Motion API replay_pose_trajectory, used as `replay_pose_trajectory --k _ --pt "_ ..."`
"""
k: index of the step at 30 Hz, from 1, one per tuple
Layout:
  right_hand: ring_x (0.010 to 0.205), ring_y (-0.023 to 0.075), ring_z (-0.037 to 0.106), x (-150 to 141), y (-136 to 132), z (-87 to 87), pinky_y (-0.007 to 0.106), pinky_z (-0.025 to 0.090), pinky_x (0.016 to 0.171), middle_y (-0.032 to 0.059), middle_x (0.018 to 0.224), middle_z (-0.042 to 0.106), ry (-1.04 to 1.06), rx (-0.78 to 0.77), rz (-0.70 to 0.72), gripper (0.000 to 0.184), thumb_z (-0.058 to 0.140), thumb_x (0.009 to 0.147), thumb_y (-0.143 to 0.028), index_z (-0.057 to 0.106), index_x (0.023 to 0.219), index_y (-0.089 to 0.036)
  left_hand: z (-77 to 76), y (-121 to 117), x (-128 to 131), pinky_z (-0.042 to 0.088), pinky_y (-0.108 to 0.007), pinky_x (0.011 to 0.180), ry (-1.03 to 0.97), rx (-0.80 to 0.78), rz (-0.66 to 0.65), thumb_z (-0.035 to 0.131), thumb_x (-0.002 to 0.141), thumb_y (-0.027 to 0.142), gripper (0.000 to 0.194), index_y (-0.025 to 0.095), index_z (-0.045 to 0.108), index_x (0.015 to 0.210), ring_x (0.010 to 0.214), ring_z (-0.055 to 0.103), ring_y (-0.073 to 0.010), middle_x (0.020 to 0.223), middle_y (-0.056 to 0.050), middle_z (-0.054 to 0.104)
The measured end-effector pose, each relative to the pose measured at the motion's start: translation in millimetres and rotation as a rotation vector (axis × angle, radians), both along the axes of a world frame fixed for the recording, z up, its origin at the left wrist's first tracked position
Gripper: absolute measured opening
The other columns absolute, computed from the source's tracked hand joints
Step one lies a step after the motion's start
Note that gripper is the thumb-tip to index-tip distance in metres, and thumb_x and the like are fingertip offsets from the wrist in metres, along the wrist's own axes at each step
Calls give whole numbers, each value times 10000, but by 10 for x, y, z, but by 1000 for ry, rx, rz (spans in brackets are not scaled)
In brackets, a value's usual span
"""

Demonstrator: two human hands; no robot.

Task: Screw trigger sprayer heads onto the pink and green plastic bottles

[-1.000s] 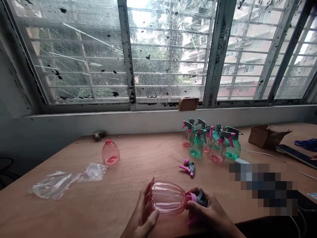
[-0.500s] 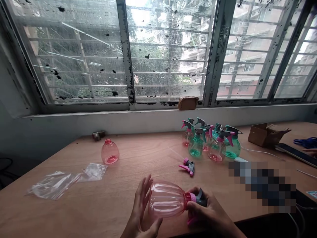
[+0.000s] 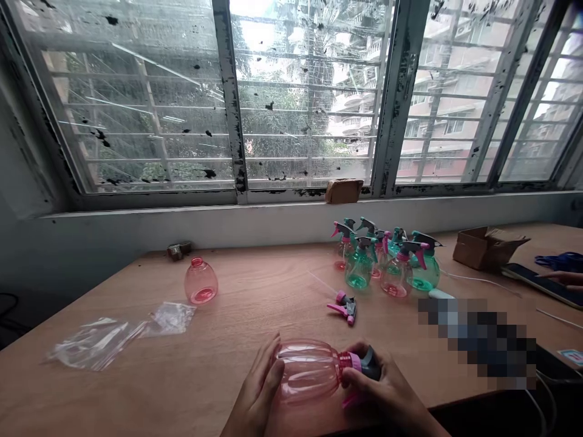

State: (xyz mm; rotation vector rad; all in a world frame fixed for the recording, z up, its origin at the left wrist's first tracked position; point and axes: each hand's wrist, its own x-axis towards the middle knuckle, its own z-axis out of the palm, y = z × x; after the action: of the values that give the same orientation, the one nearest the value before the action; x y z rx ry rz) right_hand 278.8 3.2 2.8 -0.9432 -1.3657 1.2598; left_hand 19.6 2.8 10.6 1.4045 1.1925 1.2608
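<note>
A clear pink spray bottle [image 3: 310,369] lies sideways between my hands near the table's front edge, its base to the left. My left hand [image 3: 257,385] is wrapped round the base end, thumb on the near side. Around the pink collar and grey spray head [image 3: 370,364] at the neck, my right hand [image 3: 380,388] is closed; its trigger shows partly below. Beyond the bottle lies a loose pink-and-grey spray head [image 3: 346,308] with a thin tube. An open-necked pink bottle [image 3: 201,282] stands upright to the left.
Several green and pink spray bottles [image 3: 358,271] stand grouped at the back. Clear plastic bags [image 3: 98,343] lie on the left. An open cardboard box [image 3: 476,249] is at the back right, near another person's hand [image 3: 565,279] on a dark keyboard-like slab [image 3: 542,284].
My left hand has closed from an open pose onto the base of the bottle. My right hand keeps its grip at the neck. The other person's hand has come further into view.
</note>
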Motion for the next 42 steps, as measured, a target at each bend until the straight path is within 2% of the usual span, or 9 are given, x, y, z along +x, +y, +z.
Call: replay_pose_trajectory --k 4,8,14,21,24,28,35,38,42 --pt "590 176 652 -4 11 4 250 466 577 26 657 740 8 -7 5 393 833 786 -490 646 876 -156 93 -92 -21 205 -488 1257 -58 13 -107 688 864 558 651 317 527 1446 1518 293 -309 1595 -28 454" --pt "582 174 663 -5 26 10 241 469 564 29 650 745 27 0 12 388 822 798 -492 647 866 -153 138 -159 -21 158 -448 1271 -97 42 -227 665 927 445 604 433 430 1483 1536 247 -266 1636 49 376" --pt "570 169 668 -8 15 15 238 491 555 21 646 739 15 -33 45 397 827 795 -489 645 891 -150 104 -159 -3 313 -506 1217 -187 14 -184 663 906 514 721 328 366 1536 1483 369 -326 1600 -85 442" --pt "564 184 681 -15 -5 -3 264 538 546 22 645 737 5 -41 43 400 837 783 -479 642 897 -149 170 -261 21 213 -383 1266 -138 128 -214 718 897 396 648 428 424 1473 1554 181 -268 1666 51 302" --pt "567 190 681 -20 0 8 277 547 548 20 646 733 -3 -34 41 403 835 780 -486 644 896 -150 182 -233 11 226 -437 1260 -120 111 -220 700 904 428 627 429 411 1461 1537 240 -279 1631 16 371" --pt "581 186 680 -16 -9 44 263 529 556 16 650 736 -34 -20 27 381 836 781 -476 657 883 -155 175 -187 6 354 -440 1204 -122 69 -215 636 954 407 481 408 465 1404 1495 347 -282 1549 -28 495" --pt "585 185 680 -22 -29 56 252 528 547 8 662 727 -31 -29 27 396 859 747 -479 671 876 -156 62 -208 14 86 -445 1276 -106 200 -212 700 897 408 650 414 424 1487 1544 196 -316 1629 5 367" --pt "583 184 680 -26 -19 46 252 526 549 7 661 724 -31 -38 26 403 858 745 -485 677 880 -152 37 -190 27 109 -437 1273 -56 232 -176 690 906 380 655 398 407 1497 1547 188 -311 1650 -1 323" --pt "580 180 679 -27 -1 39 255 528 555 7 661 727 -26 -42 41 398 851 759 -477 669 894 -149 -7 -159 56 203 -426 1256 -159 199 -160 691 907 400 589 413 449 1443 1511 304 -290 1609 -16 398"
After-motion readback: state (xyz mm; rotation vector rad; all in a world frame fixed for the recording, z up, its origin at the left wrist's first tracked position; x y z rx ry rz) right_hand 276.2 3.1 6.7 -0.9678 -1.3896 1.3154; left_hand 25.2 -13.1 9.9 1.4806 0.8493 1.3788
